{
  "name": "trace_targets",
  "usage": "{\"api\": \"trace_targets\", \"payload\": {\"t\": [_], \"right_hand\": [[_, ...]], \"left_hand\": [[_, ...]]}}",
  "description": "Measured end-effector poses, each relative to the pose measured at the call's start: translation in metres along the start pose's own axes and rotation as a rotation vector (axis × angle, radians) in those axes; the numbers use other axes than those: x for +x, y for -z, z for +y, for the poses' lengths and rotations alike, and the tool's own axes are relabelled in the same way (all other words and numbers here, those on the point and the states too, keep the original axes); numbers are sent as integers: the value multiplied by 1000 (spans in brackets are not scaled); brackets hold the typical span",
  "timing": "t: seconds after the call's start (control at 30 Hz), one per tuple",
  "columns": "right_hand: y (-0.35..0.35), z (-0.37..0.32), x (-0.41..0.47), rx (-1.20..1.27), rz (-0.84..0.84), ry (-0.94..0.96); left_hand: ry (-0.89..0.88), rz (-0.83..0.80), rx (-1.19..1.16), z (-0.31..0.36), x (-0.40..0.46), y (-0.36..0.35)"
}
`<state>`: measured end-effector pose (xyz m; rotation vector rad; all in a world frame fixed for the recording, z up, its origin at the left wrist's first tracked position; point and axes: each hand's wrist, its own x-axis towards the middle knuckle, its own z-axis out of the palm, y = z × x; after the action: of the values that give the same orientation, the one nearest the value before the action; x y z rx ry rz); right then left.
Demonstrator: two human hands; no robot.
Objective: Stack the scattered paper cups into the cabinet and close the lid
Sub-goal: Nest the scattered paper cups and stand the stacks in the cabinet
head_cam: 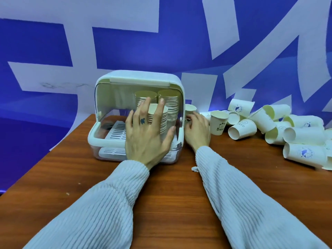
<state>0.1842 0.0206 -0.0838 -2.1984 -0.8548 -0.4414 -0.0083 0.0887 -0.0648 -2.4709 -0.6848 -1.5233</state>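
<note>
Standing inside the cabinet point(175, 81): three cup stacks point(162, 119), both hands near.

wall point(45, 42): blue, large white shapes (like lettering) | table point(170, 194): reddish-brown wood grain

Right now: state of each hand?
Left hand: open, fingers spread in front of the front cup stack in the cabinet.
Right hand: curled around a paper cup beside the cabinet.

Both arms wear pale ribbed knit sleeves point(100, 209); left hand point(146, 133) (ring finger) bears a small blue mark, perhaps a tattoo.
</note>
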Motion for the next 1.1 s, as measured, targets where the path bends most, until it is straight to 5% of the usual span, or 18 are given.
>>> {"api": "trace_targets", "payload": {"t": [0.13,0.3,0.57,0.73,0.93,1.1], "right_hand": [[-18,5,21,-160,-44,97],[-21,8,29,-196,166,63],[34,-14,-34,391,408,-140],[73,-30,-84,675,385,-118],[90,-35,-110,858,322,65],[90,-26,-92,791,434,93]], "left_hand": [[-9,-5,5,-1,-3,-1],[-16,4,19,-3,-1,-3],[-221,80,-22,14,-13,5],[-355,-21,-137,54,-25,16],[-345,-192,-224,58,-30,18],[-284,-126,-319,57,-29,19]]}}
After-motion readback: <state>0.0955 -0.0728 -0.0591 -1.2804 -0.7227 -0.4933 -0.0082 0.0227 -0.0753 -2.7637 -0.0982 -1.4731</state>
